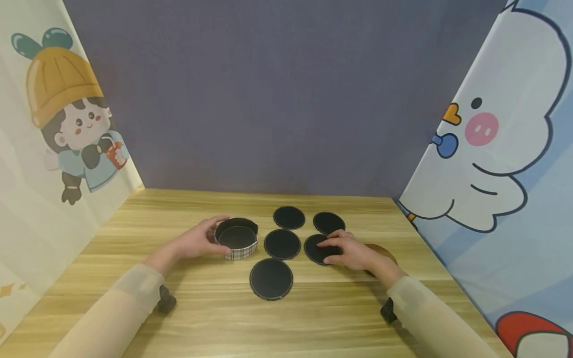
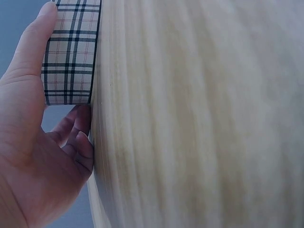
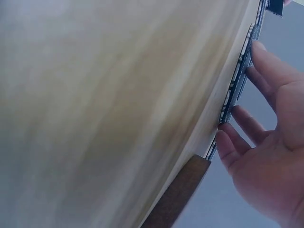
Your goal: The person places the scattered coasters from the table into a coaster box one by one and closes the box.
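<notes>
My left hand (image 1: 200, 239) grips a low round coaster holder (image 1: 241, 252) with a black inside and a plaid outer wall. Its thumb lies along the plaid wall (image 2: 71, 57) in the left wrist view, with the other fingers at the far side. My right hand (image 1: 351, 252) rests its fingertips on a round black coaster (image 1: 315, 248), which lies flat on the table. In the right wrist view that coaster (image 3: 236, 78) appears edge-on, with the thumb and fingers touching it and spread apart.
More black coasters lie between the hands: one at the back (image 1: 289, 217), one at back right (image 1: 329, 222), one in the middle (image 1: 282, 244) and one in front (image 1: 271, 279). A brown round object (image 1: 384, 251) sits partly hidden under the right wrist. Cartoon-printed panels flank the wooden table (image 1: 215, 318).
</notes>
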`<control>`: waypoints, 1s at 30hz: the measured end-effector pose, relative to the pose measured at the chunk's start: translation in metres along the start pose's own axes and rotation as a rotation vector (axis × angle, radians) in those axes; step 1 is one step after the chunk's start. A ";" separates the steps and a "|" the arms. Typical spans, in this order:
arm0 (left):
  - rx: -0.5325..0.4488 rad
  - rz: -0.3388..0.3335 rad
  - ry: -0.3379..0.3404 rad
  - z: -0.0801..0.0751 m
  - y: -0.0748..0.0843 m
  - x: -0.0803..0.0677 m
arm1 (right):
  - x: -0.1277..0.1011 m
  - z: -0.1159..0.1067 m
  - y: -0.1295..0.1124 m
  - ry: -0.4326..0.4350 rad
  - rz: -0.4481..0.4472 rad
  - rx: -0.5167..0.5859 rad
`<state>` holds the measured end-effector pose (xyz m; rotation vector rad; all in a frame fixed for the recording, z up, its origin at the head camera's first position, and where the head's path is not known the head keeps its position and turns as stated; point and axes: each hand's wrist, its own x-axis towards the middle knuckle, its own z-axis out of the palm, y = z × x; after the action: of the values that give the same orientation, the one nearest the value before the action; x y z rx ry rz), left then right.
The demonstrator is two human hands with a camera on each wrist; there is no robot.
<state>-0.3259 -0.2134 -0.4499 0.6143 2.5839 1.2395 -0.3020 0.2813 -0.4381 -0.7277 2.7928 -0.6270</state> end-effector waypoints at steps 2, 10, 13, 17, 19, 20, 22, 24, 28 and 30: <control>-0.001 0.002 -0.002 0.000 0.001 0.000 | -0.002 -0.001 -0.002 -0.001 -0.003 -0.002; 0.009 0.003 -0.003 -0.001 0.002 0.001 | -0.012 -0.002 -0.010 -0.020 -0.003 0.011; 0.013 -0.004 -0.005 -0.001 0.002 0.000 | -0.016 -0.001 -0.011 -0.016 -0.017 0.008; 0.017 -0.013 -0.001 -0.001 0.003 0.000 | -0.021 0.003 -0.012 0.003 -0.041 -0.014; 0.017 -0.017 0.000 -0.001 0.004 -0.001 | -0.023 0.004 -0.012 0.015 -0.053 -0.032; 0.016 -0.019 0.000 -0.001 0.004 -0.001 | -0.024 0.005 -0.012 0.020 -0.059 -0.040; 0.016 -0.021 -0.001 -0.001 0.004 -0.002 | -0.026 0.006 -0.013 0.026 -0.068 -0.049; 0.018 -0.021 0.001 -0.001 0.004 -0.002 | -0.028 0.006 -0.015 0.028 -0.074 -0.048; 0.022 -0.016 0.004 -0.001 0.004 -0.003 | -0.031 0.006 -0.017 0.022 -0.083 -0.039; 0.022 -0.016 0.006 0.000 0.003 -0.003 | -0.032 0.006 -0.018 0.014 -0.083 -0.031</control>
<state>-0.3220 -0.2134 -0.4468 0.5937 2.6049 1.2116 -0.2654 0.2813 -0.4332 -0.8532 2.8033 -0.6062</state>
